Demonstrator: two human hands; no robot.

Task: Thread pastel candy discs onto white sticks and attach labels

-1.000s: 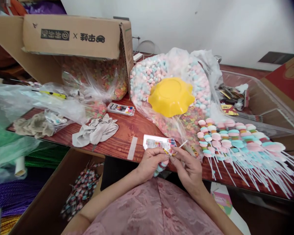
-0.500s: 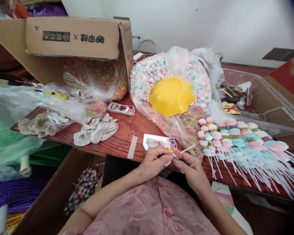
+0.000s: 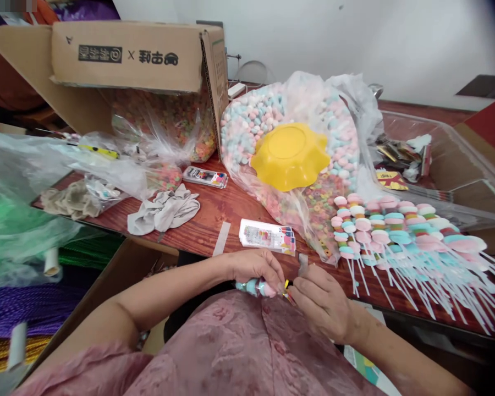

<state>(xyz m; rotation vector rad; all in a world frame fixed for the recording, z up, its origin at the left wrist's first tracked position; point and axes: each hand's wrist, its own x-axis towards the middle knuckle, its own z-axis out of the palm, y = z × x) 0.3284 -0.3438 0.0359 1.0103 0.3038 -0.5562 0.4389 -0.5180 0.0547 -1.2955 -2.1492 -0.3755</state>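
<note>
Left hand [image 3: 260, 268] and right hand [image 3: 324, 305] pinch a wrapped candy stick [image 3: 251, 287], fingertips closed, just off the bench's [image 3: 220, 208] near edge. Bare wood lies behind the tape strip [image 3: 221, 240]; the back-left cardboard box [image 3: 127, 58] holds bagged coloured pieces [image 3: 204, 135].

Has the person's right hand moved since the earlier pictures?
Yes: judged against the white printed cards, the right hand has moved away from them, nearer to the pink shirt.

My head camera faces forward and down: left grip [image 3: 256, 268] and right grip [image 3: 324, 302] at close range, tabletop [image 3: 216, 204] beyond, wall [image 3: 280, 36] at the back.
</note>
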